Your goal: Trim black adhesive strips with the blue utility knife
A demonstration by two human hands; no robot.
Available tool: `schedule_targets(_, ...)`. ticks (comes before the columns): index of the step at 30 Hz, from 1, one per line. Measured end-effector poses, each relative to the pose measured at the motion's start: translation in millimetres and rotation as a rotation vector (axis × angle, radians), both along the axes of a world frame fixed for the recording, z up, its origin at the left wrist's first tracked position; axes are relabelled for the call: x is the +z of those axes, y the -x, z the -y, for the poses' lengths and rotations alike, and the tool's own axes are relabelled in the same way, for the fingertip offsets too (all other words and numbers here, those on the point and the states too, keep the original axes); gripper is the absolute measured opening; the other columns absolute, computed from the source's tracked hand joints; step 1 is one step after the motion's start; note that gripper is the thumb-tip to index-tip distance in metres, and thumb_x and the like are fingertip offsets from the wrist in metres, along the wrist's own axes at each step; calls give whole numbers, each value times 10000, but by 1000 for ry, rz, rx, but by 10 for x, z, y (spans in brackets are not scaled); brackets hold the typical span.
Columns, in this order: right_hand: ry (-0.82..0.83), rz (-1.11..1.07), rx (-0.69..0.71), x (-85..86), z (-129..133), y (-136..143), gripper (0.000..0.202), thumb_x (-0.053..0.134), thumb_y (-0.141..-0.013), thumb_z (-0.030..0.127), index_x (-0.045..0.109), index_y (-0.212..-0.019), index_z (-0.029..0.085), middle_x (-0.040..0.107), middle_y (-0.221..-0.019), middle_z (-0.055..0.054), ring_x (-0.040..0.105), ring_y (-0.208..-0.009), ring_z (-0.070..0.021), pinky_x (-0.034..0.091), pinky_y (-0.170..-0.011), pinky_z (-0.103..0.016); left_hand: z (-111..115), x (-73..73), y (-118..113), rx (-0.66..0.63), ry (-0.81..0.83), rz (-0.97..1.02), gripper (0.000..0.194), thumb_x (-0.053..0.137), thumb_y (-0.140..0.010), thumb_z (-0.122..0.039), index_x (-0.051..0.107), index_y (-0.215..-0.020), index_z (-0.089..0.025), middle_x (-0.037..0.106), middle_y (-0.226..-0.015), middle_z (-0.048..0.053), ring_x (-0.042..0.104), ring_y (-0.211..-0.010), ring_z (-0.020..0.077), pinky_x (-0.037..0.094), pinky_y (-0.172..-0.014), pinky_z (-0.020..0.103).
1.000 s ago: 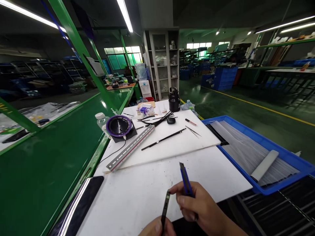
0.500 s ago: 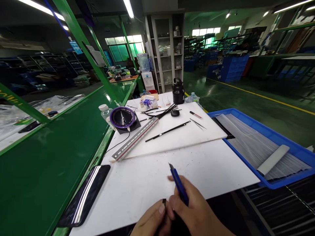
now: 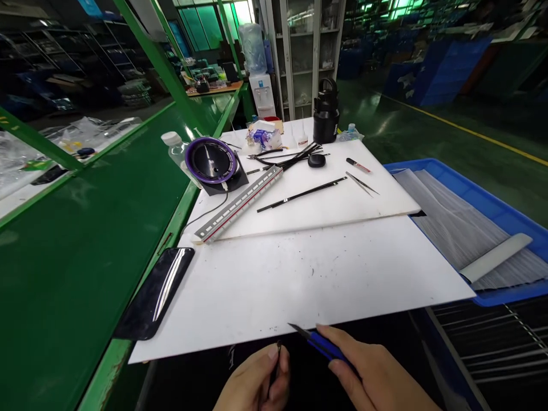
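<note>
Before the surface (image 3: 257, 291), the left hand (image 3: 252, 379) pinches a dark strip (image 3: 274, 372); the right hand (image 3: 377, 371) grips a blue cutter (image 3: 327, 347). Farther up it: slotted rail (image 3: 242, 204), tweezers (image 3: 362, 184), black flask (image 3: 326, 120), lettering unreadably small.

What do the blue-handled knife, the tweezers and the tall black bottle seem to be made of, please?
Knife: blue body, probably plastic from its even colour; blade likely metal, being thin and pointed.
Tweezers: probably metal, with slender prongs and a greyish sheen.
Black bottle: dark body with little shine; coated metal or plastic, I cannot tell.
</note>
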State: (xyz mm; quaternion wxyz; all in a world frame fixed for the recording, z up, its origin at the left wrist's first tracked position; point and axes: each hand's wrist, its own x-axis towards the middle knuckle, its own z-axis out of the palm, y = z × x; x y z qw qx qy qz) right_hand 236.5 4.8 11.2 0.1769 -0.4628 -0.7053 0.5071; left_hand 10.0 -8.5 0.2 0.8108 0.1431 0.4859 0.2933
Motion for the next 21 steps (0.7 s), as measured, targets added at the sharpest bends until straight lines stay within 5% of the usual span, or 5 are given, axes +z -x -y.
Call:
schedule_targets(6, -363, 309, 174, -104, 69, -3, 541, 321, -980, 119, 378, -1512, 199, 676, -879, -41, 660, -648, -216, 381, -516, -303, -10, 64, -157, 71, -6, -98, 381, 668, -839, -553, 574, -801, -185, 449, -591, -52, 228, -428, 34, 88, -411, 175)
schedule_targets(21, -271, 560, 370, 55, -100, 93, 824, 506, -817, 122, 233, -1578, 285, 668, -912, -41, 622, -591, -203, 174, -470, -315, -75, 66, -201, 56, 37, -231, 437, 671, -805, -610, 573, -767, -186, 344, -538, -92, 159, -425, 38, 84, -405, 196)
